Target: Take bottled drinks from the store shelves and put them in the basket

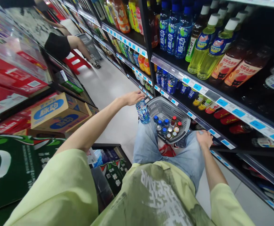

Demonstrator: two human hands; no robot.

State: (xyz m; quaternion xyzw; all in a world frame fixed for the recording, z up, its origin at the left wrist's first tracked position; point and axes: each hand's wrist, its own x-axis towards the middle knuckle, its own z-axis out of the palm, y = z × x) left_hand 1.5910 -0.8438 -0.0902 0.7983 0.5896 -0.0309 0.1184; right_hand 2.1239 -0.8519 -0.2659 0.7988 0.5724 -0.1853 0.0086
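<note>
Beside the drink shelf [178, 74], the left hand [135, 97] has its grip on a blue bottle [143, 113], just outside the grey basket [161, 106]. Small bottles [166, 122] already stand inside; this one doesn't. The right hand [204, 139] lies loose on a knee [194, 149]. Boxes [54, 111] sit by the aisle [110, 110].

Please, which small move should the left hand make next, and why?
Probably the left hand should bring the blue bottle over the gray basket and lower it in. The hand grips the bottle near its top, beside the basket, and other bottles are grouped toward the basket's near end, apparently leaving room farther back.
</note>
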